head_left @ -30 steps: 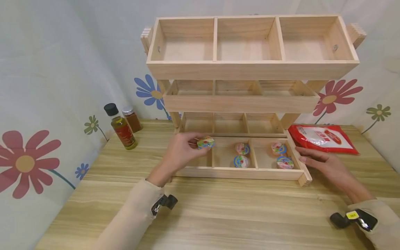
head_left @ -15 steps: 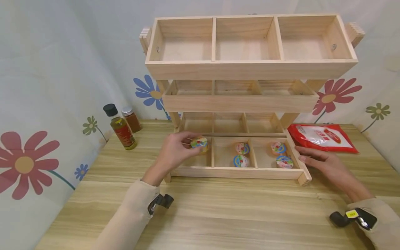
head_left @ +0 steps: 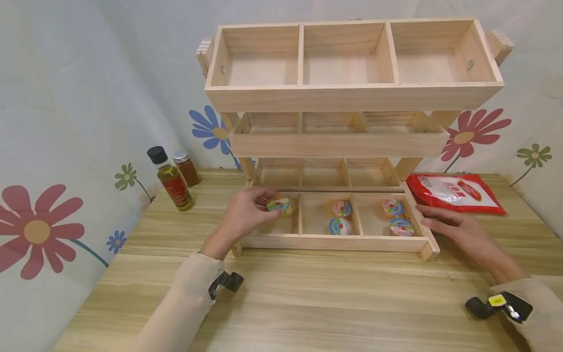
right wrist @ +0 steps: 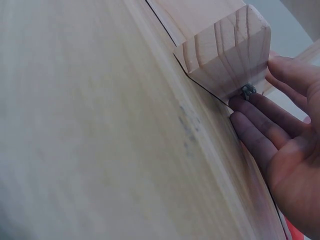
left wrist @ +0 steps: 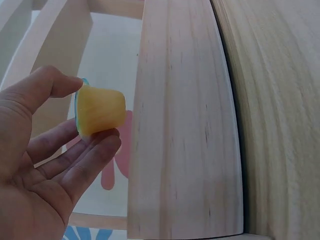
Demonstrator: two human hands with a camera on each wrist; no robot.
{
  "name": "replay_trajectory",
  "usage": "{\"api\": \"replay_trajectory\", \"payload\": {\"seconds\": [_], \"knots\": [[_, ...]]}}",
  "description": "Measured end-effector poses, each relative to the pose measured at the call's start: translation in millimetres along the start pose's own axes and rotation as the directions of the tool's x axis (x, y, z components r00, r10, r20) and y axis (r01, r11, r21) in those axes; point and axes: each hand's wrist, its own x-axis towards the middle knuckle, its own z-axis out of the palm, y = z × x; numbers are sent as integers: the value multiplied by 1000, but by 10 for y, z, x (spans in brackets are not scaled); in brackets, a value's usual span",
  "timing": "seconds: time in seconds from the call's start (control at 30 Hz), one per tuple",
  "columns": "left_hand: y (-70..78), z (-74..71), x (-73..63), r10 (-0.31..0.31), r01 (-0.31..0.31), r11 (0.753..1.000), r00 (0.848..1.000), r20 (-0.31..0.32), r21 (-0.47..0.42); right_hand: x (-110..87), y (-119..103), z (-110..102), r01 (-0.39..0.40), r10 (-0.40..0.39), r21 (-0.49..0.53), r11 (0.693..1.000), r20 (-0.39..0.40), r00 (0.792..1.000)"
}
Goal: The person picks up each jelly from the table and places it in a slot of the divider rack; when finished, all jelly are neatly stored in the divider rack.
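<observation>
My left hand (head_left: 243, 215) pinches a small jelly cup (head_left: 279, 205) between thumb and fingers, over the left compartment of the bottom tray (head_left: 334, 243). In the left wrist view the jelly cup (left wrist: 102, 110) shows a yellow body and a foil lid, tipped on its side. Two jelly cups (head_left: 340, 226) sit in the middle compartment, and two more jelly cups (head_left: 401, 227) in the right one. With fingers nearly straight, my right hand (head_left: 462, 234) touches the outer right side of the wooden rack. Its fingertips (right wrist: 240, 117) lie by a bolt on the rack's leg (right wrist: 225, 47).
Above the bottom tray rise three more divided wooden tiers (head_left: 352, 98). At the left stand an oil bottle (head_left: 173, 183) and a brown jar (head_left: 186, 168). A red and white packet (head_left: 457, 194) lies right of the rack. A flowered curtain (head_left: 110, 73) hangs behind.
My left hand has carried the jelly cup left, from beside the divider to over the left compartment, and the cup's lid has tilted. My right hand stays at the rack's side.
</observation>
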Motion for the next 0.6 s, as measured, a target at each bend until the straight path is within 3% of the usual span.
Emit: {"api": "replay_trajectory", "payload": {"seconds": [0.6], "knots": [[-117,119,13,1,-2,1000,992,125,8,6,-6,-4,-7,7,-18,1000,8,1000]]}}
